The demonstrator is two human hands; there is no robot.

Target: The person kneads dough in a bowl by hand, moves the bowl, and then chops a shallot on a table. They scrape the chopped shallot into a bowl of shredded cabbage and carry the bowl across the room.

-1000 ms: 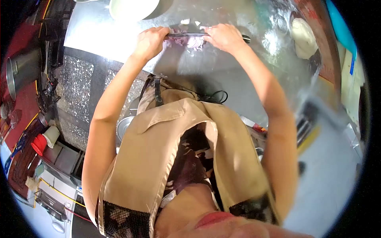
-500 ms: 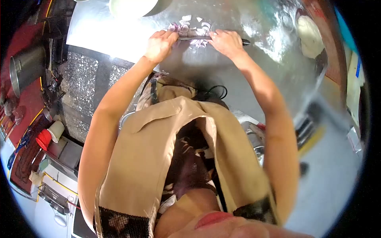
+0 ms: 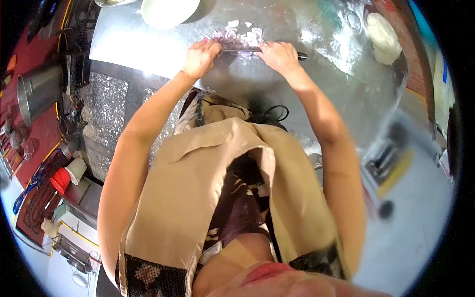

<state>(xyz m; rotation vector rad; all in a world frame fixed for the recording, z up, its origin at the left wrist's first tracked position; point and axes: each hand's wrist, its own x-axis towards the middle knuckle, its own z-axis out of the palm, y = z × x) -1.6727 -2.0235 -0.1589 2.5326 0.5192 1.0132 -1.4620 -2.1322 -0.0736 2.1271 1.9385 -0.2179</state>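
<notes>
A knife (image 3: 240, 50) lies crosswise over a pile of chopped red onion (image 3: 240, 37) on the metal worktop. My right hand (image 3: 278, 55) is closed around its handle, and the black butt end sticks out to the right of my fingers. At the opposite end, my left hand (image 3: 200, 57) has its fingers closed on the blade's tip end. Purple-white onion pieces show on both sides of the blade, and a few loose ones lie just beyond the pile.
The shiny metal worktop (image 3: 277, 96) has a pale bowl (image 3: 170, 11) at its far left and a lump of dough (image 3: 383, 38) at right. A speckled stone surface (image 3: 106, 106) adjoins on the left. Farther left are a metal pot (image 3: 39, 94) and a red cup (image 3: 60, 180).
The view has shifted slightly, bringing more of the bowl into sight. Both hands keep hold of the knife, which has moved a little over the onion.
</notes>
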